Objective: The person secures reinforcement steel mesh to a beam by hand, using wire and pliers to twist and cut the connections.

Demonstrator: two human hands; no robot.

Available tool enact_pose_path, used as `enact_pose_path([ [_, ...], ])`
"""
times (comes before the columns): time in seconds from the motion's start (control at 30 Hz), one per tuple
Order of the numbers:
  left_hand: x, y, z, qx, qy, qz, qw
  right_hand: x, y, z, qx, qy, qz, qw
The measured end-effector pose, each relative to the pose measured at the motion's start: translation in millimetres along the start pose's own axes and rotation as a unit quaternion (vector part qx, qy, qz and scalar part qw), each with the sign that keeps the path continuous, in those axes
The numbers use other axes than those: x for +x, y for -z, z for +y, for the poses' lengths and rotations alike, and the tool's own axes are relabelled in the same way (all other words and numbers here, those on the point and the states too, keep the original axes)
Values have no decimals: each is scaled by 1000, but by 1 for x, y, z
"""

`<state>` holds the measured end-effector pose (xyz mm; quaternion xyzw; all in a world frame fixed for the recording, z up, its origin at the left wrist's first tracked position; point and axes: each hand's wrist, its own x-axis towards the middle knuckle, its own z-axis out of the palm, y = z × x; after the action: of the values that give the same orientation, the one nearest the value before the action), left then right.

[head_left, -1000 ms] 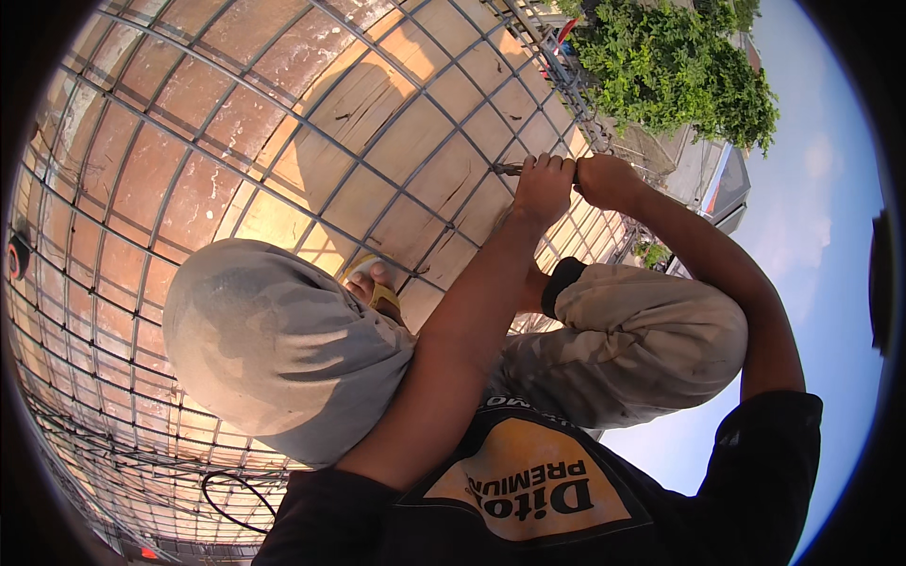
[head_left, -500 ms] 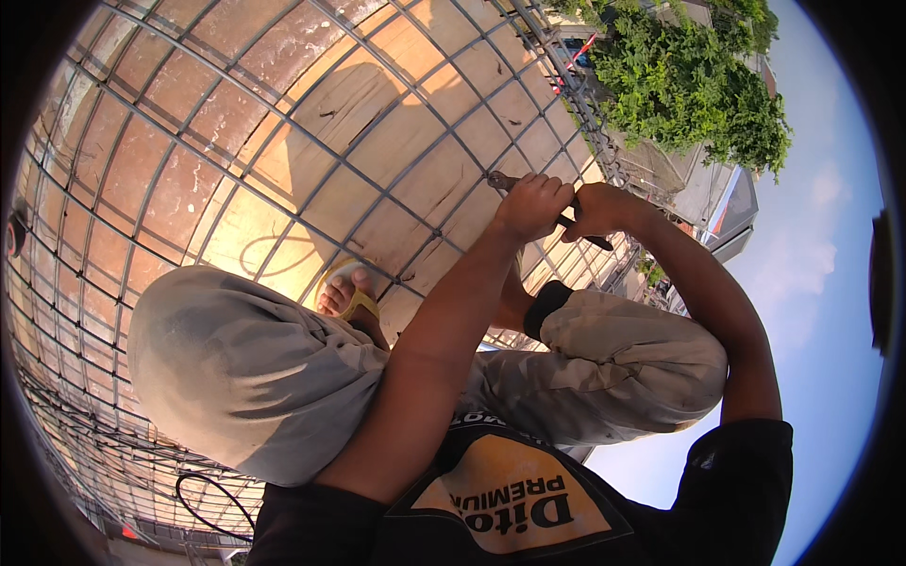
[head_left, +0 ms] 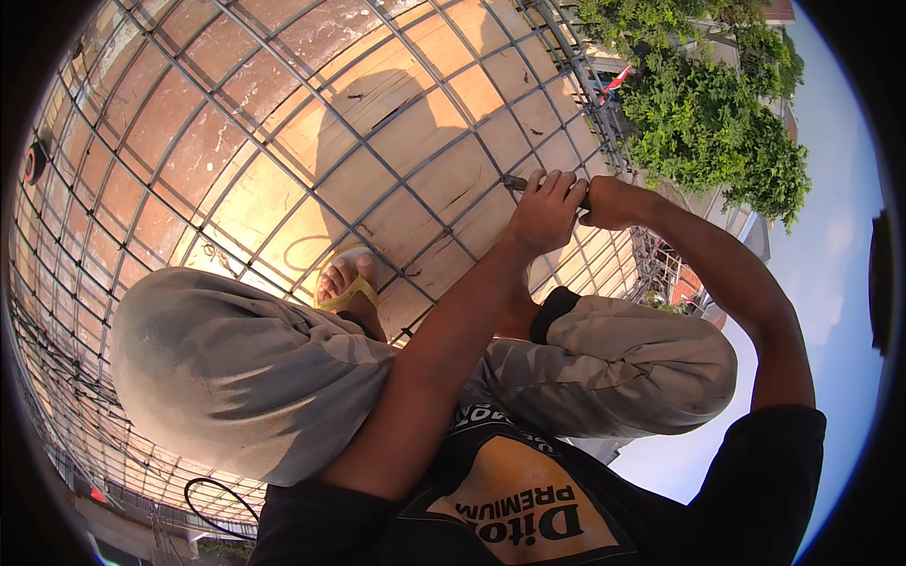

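Dark metal pincers (head_left: 512,182) reach out from my hands, their jaws at a crossing of the steel bar mesh (head_left: 469,219). My left hand (head_left: 545,213) is closed round them behind the jaws. Right beside it, my right hand (head_left: 612,203) grips the handle end, which its fingers mostly hide. Any wire at the jaws is too small to make out.
Pale wooden boards (head_left: 415,141) lie under the mesh, with a reddish-brown strip (head_left: 170,104) farther left. My sandalled foot (head_left: 347,278) stands among the bars. A black cable loop (head_left: 203,495) hangs at the lower left. Beyond the mesh edge are trees (head_left: 698,132).
My right hand has closed around the handles, which stuck out past it before. The jaws remain near the mesh crossing. The whole view has shifted slightly.
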<state>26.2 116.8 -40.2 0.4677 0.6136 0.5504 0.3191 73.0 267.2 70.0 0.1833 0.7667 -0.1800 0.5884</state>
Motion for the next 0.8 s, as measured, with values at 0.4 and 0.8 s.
enact_pose_path([
  [0.4,38,1,-20,46,13,-216,975,-31,-9,-34,-15,-101,91,991],
  [0.8,-11,-5,-44,47,-115,-84,989,-29,-46,-8,685,-99,-185,697],
])
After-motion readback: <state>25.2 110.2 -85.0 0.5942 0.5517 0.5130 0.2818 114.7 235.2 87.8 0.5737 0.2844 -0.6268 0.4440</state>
